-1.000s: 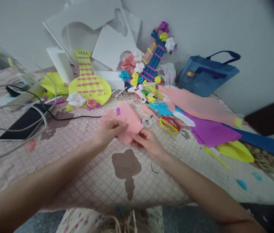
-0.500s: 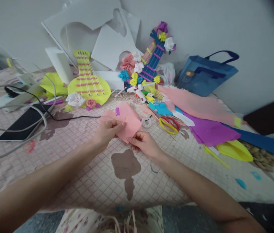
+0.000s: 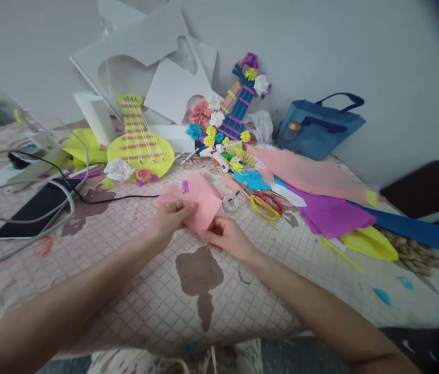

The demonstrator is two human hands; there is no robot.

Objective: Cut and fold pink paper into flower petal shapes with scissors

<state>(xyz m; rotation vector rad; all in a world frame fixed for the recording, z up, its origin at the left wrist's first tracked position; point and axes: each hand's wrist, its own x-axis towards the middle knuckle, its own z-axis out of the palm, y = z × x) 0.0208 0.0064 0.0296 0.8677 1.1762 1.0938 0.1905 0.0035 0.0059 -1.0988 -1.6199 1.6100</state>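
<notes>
Pink crepe paper [image 3: 203, 200] is held up between both hands over the table, its folds partly hidden by my fingers. My left hand [image 3: 172, 215] pinches its left side with the thumb on top. At the lower right corner, my right hand [image 3: 227, 236] is closed on the paper's edge between thumb and fingers. Just right of the paper lies a white tape roll [image 3: 231, 202]. Scissors with yellow handles [image 3: 264, 208] and a red-handled pair [image 3: 276, 201] lie a little farther right. A small purple scrap [image 3: 185, 187] shows by the paper's upper left edge.
Behind stand a yellow paper guitar [image 3: 141, 150] and a blue one with paper flowers [image 3: 238, 106]. A white glue gun [image 3: 217, 155] lies between them. Cables [image 3: 67, 208] and a dark tablet-like slab [image 3: 35, 210] occupy the left; coloured paper sheets [image 3: 332, 213] and a blue bag [image 3: 320, 127] the right.
The camera view has tilted up slightly, so the table things sit lower in the picture. My right fingers have shifted a little at the paper's lower corner; both hands keep hold.
</notes>
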